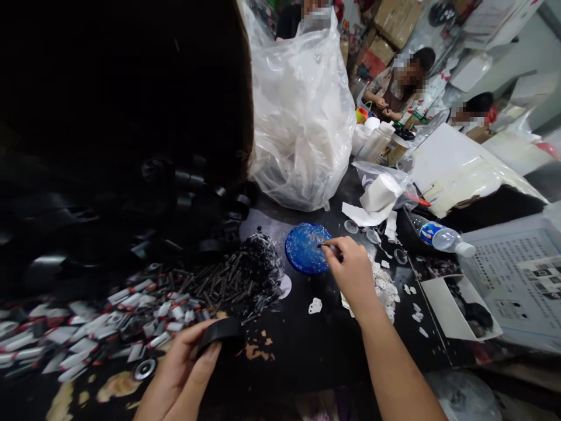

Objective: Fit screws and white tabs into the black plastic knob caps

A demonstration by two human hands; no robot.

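My left hand [186,365] grips a round black plastic ring or cap [224,332] at the front of the dark table, thumb in front and fingers behind. Over a blue round dish [290,264] smeared with a pale, glossy substance, my right hand [353,272] pinches a small dark piece [323,245], too small to name. Its tip reaches the dish's surface, though contact is unclear. Dark springs [225,278] lie heaped between the hands, left of the dish. A small white flat plate [314,306] with holes rests below the dish.
White and grey cylinders with red bands [131,301] spread across the left. A dark box [210,76] of black rings stands behind them, beside a large clear plastic bag [302,117]. Rightward are white plates [385,292], a bottle [438,237] and a small carton [442,301]. People sit behind.
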